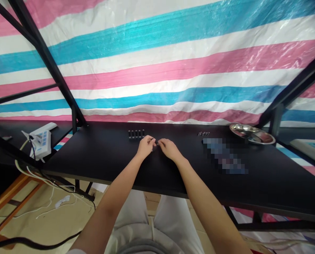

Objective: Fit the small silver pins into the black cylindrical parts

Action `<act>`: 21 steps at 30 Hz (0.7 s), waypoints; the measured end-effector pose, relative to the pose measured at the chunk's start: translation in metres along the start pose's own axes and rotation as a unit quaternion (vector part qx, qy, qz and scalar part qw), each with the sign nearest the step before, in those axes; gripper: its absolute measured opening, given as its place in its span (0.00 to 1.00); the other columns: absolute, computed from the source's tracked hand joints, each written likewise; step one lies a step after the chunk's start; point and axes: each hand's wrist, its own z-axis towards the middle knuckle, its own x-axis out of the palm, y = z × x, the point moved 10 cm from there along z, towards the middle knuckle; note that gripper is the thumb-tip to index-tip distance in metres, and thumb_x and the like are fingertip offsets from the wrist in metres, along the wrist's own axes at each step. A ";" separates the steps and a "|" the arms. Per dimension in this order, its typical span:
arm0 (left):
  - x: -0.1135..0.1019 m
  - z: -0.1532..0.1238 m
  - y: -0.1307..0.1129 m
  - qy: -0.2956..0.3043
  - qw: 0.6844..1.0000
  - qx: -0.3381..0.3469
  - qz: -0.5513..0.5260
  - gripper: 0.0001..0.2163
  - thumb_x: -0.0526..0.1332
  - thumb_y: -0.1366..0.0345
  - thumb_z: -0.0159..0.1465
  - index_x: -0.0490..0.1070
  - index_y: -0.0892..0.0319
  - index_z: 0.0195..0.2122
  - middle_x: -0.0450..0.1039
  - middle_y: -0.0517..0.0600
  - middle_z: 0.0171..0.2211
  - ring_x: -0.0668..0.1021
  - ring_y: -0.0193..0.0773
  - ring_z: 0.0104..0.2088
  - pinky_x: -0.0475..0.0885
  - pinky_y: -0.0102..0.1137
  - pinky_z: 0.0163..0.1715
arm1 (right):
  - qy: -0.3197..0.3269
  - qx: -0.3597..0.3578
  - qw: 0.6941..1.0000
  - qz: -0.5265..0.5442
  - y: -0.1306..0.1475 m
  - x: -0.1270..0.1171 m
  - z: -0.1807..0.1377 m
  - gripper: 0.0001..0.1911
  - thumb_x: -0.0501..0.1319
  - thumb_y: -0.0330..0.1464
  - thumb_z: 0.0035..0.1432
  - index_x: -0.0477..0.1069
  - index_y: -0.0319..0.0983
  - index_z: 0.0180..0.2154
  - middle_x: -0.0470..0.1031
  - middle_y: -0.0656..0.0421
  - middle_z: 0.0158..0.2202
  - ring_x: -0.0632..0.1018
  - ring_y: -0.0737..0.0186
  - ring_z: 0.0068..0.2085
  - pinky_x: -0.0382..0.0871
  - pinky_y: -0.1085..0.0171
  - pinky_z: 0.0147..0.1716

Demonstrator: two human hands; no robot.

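Observation:
My left hand point(146, 145) and my right hand point(169, 147) are close together above the middle of the black table point(99, 155). Fingertips on both hands are pinched, almost meeting. Something small and dark shows between them, too tiny to name. Just beyond and left of my left hand stands a row of several short dark cylinders point(136, 134) with silvery ends. A small cluster of shiny metal pieces point(203, 133) lies to the right, well away from my right hand.
A round metal dish point(252, 133) sits at the table's back right. Nearer lies a blurred-out bluish strip point(224, 157). Black metal posts point(45, 60) rise at both ends. A striped plastic sheet point(157, 70) hangs behind. White power strips point(42, 141) and cables are at the left.

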 end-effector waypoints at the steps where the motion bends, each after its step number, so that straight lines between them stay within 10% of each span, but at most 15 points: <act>1: -0.001 -0.001 0.002 -0.012 0.999 -0.015 -0.044 0.04 0.55 0.66 0.60 0.64 0.60 0.30 0.71 0.45 0.22 0.65 0.25 0.14 0.60 0.24 0.18 | -0.011 0.008 0.999 0.033 -0.001 -0.003 0.000 0.13 0.49 0.34 0.59 0.70 0.39 0.31 0.74 0.55 0.32 0.73 0.62 0.34 0.65 0.63 0.38; 8: -0.003 -0.004 0.001 -0.037 0.971 -0.075 -0.223 0.09 0.58 0.62 0.58 0.65 0.63 0.35 0.73 0.48 0.26 0.65 0.23 0.13 0.53 0.22 0.13 | -0.044 0.070 0.972 0.219 -0.006 -0.005 -0.001 0.16 0.49 0.44 0.58 0.64 0.39 0.31 0.69 0.62 0.22 0.69 0.67 0.21 0.64 0.66 0.26; 21: -0.016 -0.004 0.008 -0.091 0.968 -0.075 -0.221 0.15 0.62 0.54 0.53 0.63 0.62 0.24 0.69 0.46 0.20 0.64 0.23 0.12 0.52 0.22 0.12 | -0.076 0.045 0.962 0.258 -0.013 -0.006 0.001 0.16 0.55 0.46 0.52 0.61 0.39 0.34 0.69 0.61 0.27 0.69 0.68 0.23 0.65 0.65 0.25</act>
